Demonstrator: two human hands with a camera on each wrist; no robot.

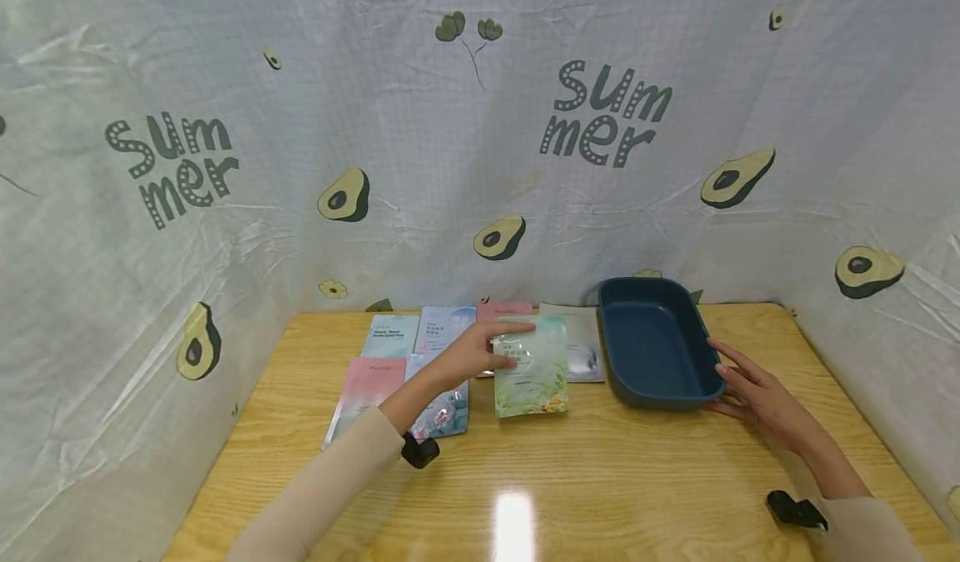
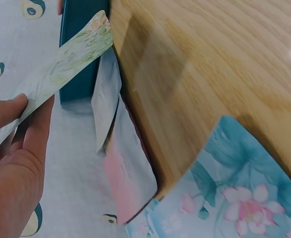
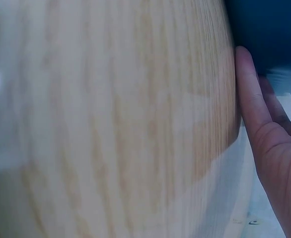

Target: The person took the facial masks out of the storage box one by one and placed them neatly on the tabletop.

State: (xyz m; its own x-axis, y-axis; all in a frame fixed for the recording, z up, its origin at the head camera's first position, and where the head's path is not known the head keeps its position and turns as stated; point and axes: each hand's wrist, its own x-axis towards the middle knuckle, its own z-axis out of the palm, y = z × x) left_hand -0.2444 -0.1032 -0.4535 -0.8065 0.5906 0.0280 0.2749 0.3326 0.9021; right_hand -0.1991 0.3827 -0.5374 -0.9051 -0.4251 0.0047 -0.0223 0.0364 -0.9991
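Note:
My left hand (image 1: 467,355) pinches a pale green, flower-printed sachet (image 1: 531,383) by its left edge, thumb on one face and fingers on the other. In the left wrist view the sachet (image 2: 68,69) is seen nearly edge-on, raised over other packets. My right hand (image 1: 767,405) rests on the right side of a dark blue rectangular bin (image 1: 660,341), its fingers fairly straight against the outer wall. The right wrist view shows those fingers (image 3: 250,84) along the bin (image 3: 279,34). Nothing lies inside the bin.
Left of the bin lie a silver-white sachet (image 1: 587,347) and a pink one (image 1: 506,309), partly hidden by the held sachet. Further left are a pink-white sachet (image 1: 371,378), a blue floral one (image 1: 448,416) and two light blue ones. A printed cloth (image 1: 420,128) hangs behind the wooden table (image 1: 600,479).

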